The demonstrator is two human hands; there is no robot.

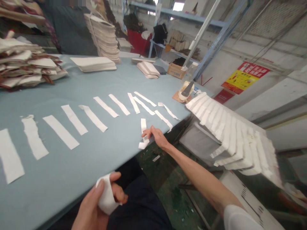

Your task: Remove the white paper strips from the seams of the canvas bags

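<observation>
At the bottom, my left hand [96, 204] is closed around a folded white strip [106, 196], its thumb pressed on the material. My right hand [154, 135] reaches to the table's near edge, its fingers on a short white strip [143, 124]. I cannot make out whether those fingers pinch it. A small white piece [143, 145] lies just below them. Several white strips lie spread in a slanting row across the blue-green table [100, 163], among them a wide one [61, 132] and a narrow one [163, 119] close to my right hand.
Stacked layered pieces [24, 64] sit at the back left, near a person in dark clothing [67, 28]. Flat white piles [93, 64] lie farther back. A dark-handled tool [187, 89] rests at the right corner, beside a rack of white strips [230, 131].
</observation>
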